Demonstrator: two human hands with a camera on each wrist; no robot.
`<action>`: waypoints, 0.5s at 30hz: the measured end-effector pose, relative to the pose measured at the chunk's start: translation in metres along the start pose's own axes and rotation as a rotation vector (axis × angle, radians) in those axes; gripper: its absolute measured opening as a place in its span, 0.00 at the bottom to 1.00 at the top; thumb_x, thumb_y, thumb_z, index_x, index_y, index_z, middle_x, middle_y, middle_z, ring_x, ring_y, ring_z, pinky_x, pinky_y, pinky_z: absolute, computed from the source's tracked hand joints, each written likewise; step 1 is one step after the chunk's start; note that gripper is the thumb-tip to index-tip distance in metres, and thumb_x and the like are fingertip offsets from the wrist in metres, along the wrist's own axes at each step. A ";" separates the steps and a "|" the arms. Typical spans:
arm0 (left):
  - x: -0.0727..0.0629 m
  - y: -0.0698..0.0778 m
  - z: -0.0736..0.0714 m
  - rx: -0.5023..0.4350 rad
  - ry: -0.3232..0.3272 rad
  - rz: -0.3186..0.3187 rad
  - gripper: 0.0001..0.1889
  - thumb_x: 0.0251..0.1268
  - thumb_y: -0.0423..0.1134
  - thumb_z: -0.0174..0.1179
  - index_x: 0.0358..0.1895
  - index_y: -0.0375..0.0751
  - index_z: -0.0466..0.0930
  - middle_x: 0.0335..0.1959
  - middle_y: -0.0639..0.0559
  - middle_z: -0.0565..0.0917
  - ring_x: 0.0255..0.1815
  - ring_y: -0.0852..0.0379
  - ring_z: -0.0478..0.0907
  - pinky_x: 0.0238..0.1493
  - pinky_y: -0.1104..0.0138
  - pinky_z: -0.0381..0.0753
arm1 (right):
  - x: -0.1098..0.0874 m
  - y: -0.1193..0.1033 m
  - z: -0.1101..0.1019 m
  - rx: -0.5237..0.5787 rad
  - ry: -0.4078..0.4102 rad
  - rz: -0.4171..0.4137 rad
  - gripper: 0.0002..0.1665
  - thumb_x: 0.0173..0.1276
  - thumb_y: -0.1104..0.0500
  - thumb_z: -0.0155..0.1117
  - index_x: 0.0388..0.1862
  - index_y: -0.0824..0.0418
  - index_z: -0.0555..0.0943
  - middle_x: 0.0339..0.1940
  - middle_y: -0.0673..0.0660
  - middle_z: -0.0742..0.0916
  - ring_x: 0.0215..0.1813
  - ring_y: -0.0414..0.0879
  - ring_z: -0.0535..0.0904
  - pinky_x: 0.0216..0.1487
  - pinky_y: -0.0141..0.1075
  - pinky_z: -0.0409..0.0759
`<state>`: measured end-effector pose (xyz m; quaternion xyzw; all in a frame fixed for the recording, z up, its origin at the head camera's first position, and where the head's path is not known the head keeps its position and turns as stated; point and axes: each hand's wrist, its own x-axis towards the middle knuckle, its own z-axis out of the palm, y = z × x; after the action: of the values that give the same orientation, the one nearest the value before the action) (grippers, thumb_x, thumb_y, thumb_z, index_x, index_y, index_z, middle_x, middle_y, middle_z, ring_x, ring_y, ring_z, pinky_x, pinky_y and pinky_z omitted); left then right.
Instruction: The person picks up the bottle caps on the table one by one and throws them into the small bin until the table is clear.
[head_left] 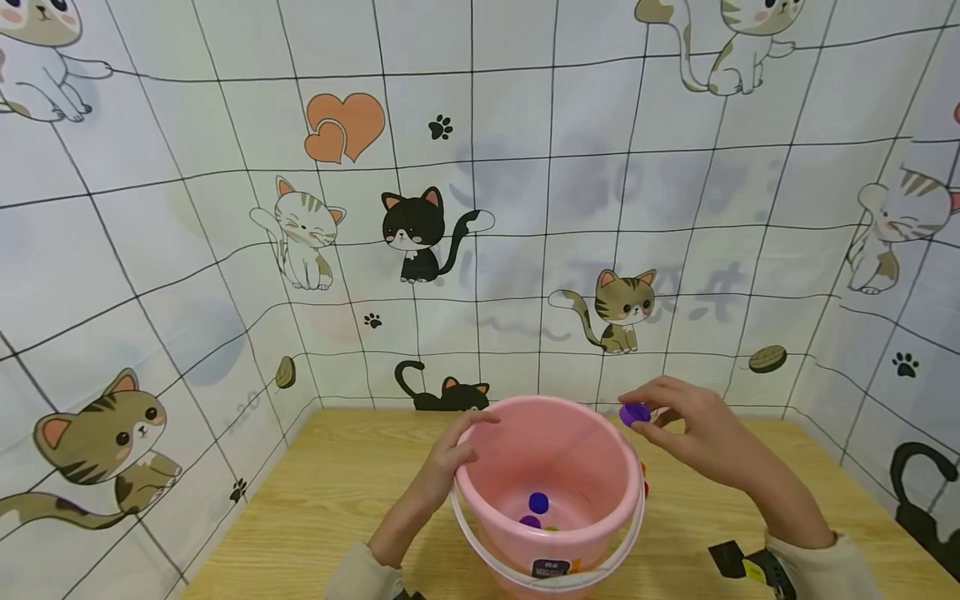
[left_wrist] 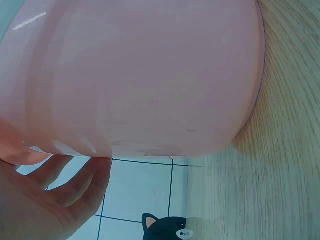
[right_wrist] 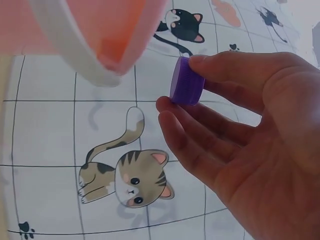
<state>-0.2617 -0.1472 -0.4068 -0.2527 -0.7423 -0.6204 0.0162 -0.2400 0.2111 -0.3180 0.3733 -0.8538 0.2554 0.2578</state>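
Note:
A pink bucket (head_left: 517, 546) stands upright on the wooden table, its mouth facing up. At the bucket's left rim, my left hand (head_left: 438, 471) grips the edge with fingers over the lip; the left wrist view shows that hand (left_wrist: 65, 195) against the pink wall. Just beyond the right rim, my right hand (head_left: 705, 429) pinches a purple bottle cap (head_left: 635, 414) between thumb and fingers. The cap's ridged side (right_wrist: 189, 82) is plain in the right wrist view. Inside the bucket lie a blue cap (head_left: 538, 502), a purple cap (head_left: 530, 522) and a partly hidden yellow-green piece (head_left: 551, 528).
The bucket's white handle (head_left: 562, 581) hangs down over its front. Small red and orange things (head_left: 645, 483) peek out behind its right side. A white cloth wall (head_left: 510, 192) with a grid and cartoon cats surrounds the wooden table (head_left: 337, 500) at the back and sides.

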 end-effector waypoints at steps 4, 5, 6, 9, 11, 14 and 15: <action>0.000 0.001 0.000 -0.010 -0.007 0.005 0.29 0.61 0.35 0.45 0.68 0.46 0.75 0.71 0.40 0.71 0.47 0.38 0.83 0.44 0.55 0.87 | 0.015 -0.006 -0.007 -0.040 -0.039 -0.021 0.18 0.64 0.66 0.73 0.53 0.54 0.87 0.45 0.45 0.88 0.41 0.30 0.81 0.38 0.30 0.86; 0.000 0.001 0.000 -0.012 -0.007 0.004 0.29 0.61 0.35 0.45 0.68 0.46 0.75 0.71 0.40 0.71 0.46 0.38 0.83 0.44 0.55 0.87 | 0.020 -0.007 -0.009 -0.046 -0.049 -0.025 0.18 0.65 0.65 0.73 0.53 0.54 0.87 0.45 0.44 0.88 0.41 0.30 0.81 0.39 0.30 0.86; 0.000 0.001 0.000 -0.014 -0.007 0.004 0.29 0.61 0.35 0.45 0.68 0.46 0.75 0.71 0.40 0.72 0.46 0.38 0.83 0.43 0.56 0.87 | 0.024 -0.008 -0.010 -0.051 -0.060 -0.026 0.17 0.65 0.64 0.72 0.53 0.54 0.87 0.46 0.45 0.88 0.41 0.31 0.82 0.39 0.30 0.86; 0.000 0.001 0.000 -0.016 -0.004 -0.001 0.29 0.61 0.35 0.45 0.68 0.46 0.75 0.71 0.40 0.72 0.45 0.39 0.83 0.42 0.58 0.87 | 0.036 -0.011 -0.015 -0.050 -0.094 -0.020 0.16 0.67 0.62 0.71 0.54 0.54 0.87 0.47 0.45 0.89 0.43 0.35 0.83 0.40 0.31 0.86; 0.000 0.001 0.000 -0.015 -0.001 -0.004 0.29 0.61 0.35 0.45 0.68 0.46 0.75 0.71 0.40 0.71 0.46 0.39 0.83 0.43 0.58 0.87 | 0.042 -0.013 -0.018 -0.040 -0.117 -0.015 0.16 0.68 0.61 0.71 0.54 0.55 0.87 0.48 0.47 0.89 0.44 0.38 0.84 0.41 0.32 0.87; 0.000 0.001 0.001 -0.012 0.002 -0.008 0.29 0.61 0.35 0.45 0.67 0.46 0.75 0.71 0.41 0.71 0.47 0.40 0.83 0.43 0.59 0.87 | 0.051 -0.016 -0.020 -0.029 -0.152 -0.014 0.16 0.69 0.60 0.70 0.55 0.55 0.86 0.48 0.47 0.89 0.46 0.41 0.85 0.43 0.34 0.87; 0.000 0.001 0.001 -0.011 0.004 -0.008 0.29 0.61 0.35 0.45 0.67 0.46 0.76 0.71 0.41 0.71 0.48 0.40 0.83 0.43 0.59 0.87 | 0.053 -0.016 -0.020 -0.027 -0.161 -0.013 0.16 0.69 0.60 0.70 0.55 0.55 0.86 0.48 0.47 0.89 0.47 0.41 0.85 0.43 0.34 0.87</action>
<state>-0.2609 -0.1468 -0.4060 -0.2488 -0.7398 -0.6250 0.0139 -0.2535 0.1874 -0.2657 0.3948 -0.8726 0.2113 0.1949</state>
